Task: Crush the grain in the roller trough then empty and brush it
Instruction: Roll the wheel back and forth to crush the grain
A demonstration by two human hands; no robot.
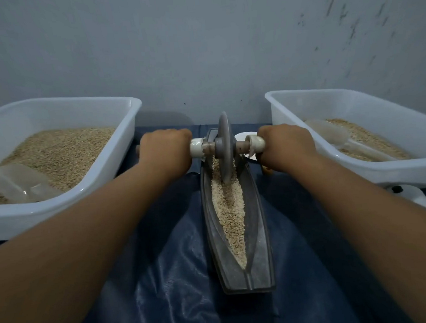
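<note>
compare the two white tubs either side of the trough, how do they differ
The left tub holds a wide, deep bed of grain; the right tub holds a smaller heap towards its right side. The left tub's clear scoop lies at its near end, the right tub's scoop at its middle. Both are white, rectangular and open-topped.

My fingers are hidden under both fists beside the roller wheel (225, 148), and the left tub (59, 106) is cut off.

Single head cam, wide-angle, looks fwd & down, close over roller trough (236, 222), facing wall (199, 48).
</note>
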